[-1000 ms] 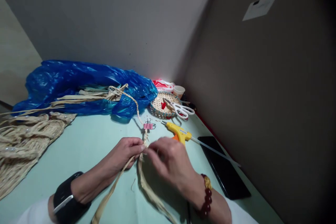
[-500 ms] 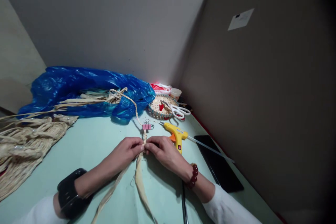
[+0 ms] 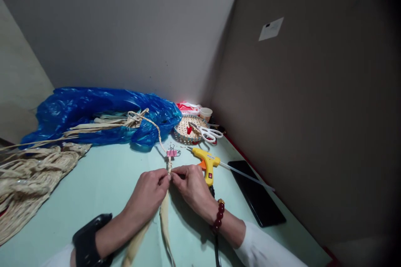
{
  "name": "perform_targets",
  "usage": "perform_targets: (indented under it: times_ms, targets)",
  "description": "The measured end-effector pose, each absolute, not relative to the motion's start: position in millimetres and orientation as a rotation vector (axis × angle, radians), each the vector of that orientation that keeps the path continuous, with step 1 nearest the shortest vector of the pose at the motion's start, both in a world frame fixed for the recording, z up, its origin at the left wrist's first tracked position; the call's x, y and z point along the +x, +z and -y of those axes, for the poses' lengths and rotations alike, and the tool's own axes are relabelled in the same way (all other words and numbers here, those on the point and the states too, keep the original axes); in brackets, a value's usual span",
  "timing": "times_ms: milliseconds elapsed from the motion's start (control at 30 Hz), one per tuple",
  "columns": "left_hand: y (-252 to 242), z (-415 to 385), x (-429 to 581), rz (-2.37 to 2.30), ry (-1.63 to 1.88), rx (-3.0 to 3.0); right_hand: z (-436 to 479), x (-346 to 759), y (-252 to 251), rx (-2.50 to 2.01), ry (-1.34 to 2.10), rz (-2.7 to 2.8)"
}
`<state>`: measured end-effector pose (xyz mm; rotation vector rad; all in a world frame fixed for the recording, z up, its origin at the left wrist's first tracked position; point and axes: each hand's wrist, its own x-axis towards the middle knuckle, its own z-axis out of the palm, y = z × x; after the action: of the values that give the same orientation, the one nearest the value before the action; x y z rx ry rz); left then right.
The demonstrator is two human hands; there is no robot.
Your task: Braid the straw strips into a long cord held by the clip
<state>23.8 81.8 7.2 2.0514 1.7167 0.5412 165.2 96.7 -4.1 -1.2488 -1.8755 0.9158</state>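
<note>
Left hand (image 3: 150,194) and right hand (image 3: 191,185) meet fingertip to fingertip, both pinched shut on the pale braided straw cord (image 3: 169,168) at table centre. Loose flat straw strips (image 3: 164,225) trail from the pinch toward 6 o'clock. At 12 o'clock of the hands, a small pink binder clip (image 3: 171,153) sits on the cord, which runs on to the crumpled blue plastic bag (image 3: 94,108) at 11 o'clock. Yellow hot-glue gun (image 3: 206,162) just beside the right hand, 2 o'clock. Flat black phone (image 3: 257,192) at 3 o'clock. White-handled scissors (image 3: 209,133) lie on the round woven tray (image 3: 184,127), 1 o'clock. Heap of woven straw (image 3: 28,179) at 9 o'clock on the pale green table (image 3: 94,183).
</note>
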Motion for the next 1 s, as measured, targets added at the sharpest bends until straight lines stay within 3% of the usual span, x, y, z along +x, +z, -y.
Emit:
perform_targets:
  times_ms: [400,500,667,800,1000]
  targets:
    - [-5,-55,40,-1.671,0.32,2.315,-102,167,-8,-1.121,1.306,1.678]
    - [2,-53,39,-1.603,0.424,2.293,-102,167,-6,-1.117,1.404,1.579]
    - [13,-75,19,-1.544,0.894,1.643,-102,172,-4,-1.126,1.493,1.482]
    - [7,-95,11,-1.312,0.693,1.444,-102,174,-4,-1.102,1.563,1.488]
    - [2,-98,11,-1.169,0.706,1.371,-103,174,-3,-1.126,1.501,1.611]
